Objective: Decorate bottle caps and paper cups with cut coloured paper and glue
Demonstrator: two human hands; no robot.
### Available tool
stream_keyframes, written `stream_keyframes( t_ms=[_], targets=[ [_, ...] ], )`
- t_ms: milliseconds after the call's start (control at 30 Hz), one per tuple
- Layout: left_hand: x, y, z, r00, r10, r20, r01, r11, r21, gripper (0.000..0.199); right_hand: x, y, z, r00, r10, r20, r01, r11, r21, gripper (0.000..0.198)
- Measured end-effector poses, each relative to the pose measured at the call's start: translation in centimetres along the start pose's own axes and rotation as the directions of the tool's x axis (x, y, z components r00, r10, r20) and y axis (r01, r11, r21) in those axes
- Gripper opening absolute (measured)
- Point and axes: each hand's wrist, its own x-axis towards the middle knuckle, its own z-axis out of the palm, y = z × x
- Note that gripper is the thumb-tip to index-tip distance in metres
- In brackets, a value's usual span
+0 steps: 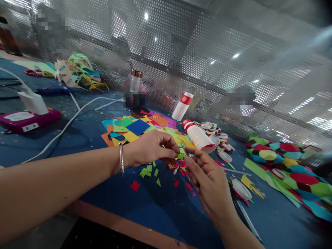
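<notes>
My left hand (153, 147), with a silver bracelet (121, 159) at the wrist, is closed in a pinch over the scraps; what it grips is hidden behind the fingers. Close beside it, my right hand (207, 173) pinches a small, thin, silvery piece (185, 150) between thumb and fingertips; its kind is not clear. Behind both hands spreads a pile of coloured paper, with a blue paper square (138, 127) on top. Under the hands lie small cut bits, among them green paper strips (146, 171) and a red paper square (135, 185).
Stacked paper cups (198, 136) lie right of the pile, and another cup stack (183, 106) stands behind. Coloured paper constructions (306, 180) fill the right side. A purple power strip (15, 121) with a white plug (33, 101) trails a cable across the left. A perforated metal screen (207, 52) bounds the back.
</notes>
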Motion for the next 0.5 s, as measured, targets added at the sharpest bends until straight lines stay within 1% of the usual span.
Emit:
stream_keyframes(
  t_ms=[67,100,200,267,367,500],
  targets=[
    [0.09,-0.37,0.04,0.999,0.034,0.008,-0.034,0.998,0.046,0.005,-0.05,-0.09,0.10,1.000,0.022,0.002,-0.022,1.000,0.011,0.041],
    [0.07,-0.46,0.07,0.998,0.068,0.005,-0.068,0.992,0.102,0.007,-0.07,-0.11,0.14,0.999,0.034,0.004,-0.034,0.999,0.020,0.042],
    [-0.28,-0.31,0.32,0.984,0.180,0.007,-0.174,0.934,0.312,0.012,-0.07,-0.05,0.19,0.998,0.056,0.029,-0.056,0.998,0.016,0.041],
    [-0.59,-0.04,0.57,0.976,0.217,0.009,-0.203,0.899,0.387,0.015,-0.04,0.06,0.19,0.997,0.056,0.049,-0.056,0.998,-0.001,0.040],
    [-0.73,0.00,0.75,0.975,0.224,0.005,-0.209,0.898,0.387,0.014,-0.01,0.11,0.19,0.997,0.048,0.059,-0.047,0.999,-0.009,0.040],
    [-0.30,-0.54,0.53,0.980,0.198,0.012,-0.196,0.954,0.227,0.009,-0.01,-0.05,0.25,0.998,0.038,0.043,-0.038,0.999,0.011,0.042]
  ],
)
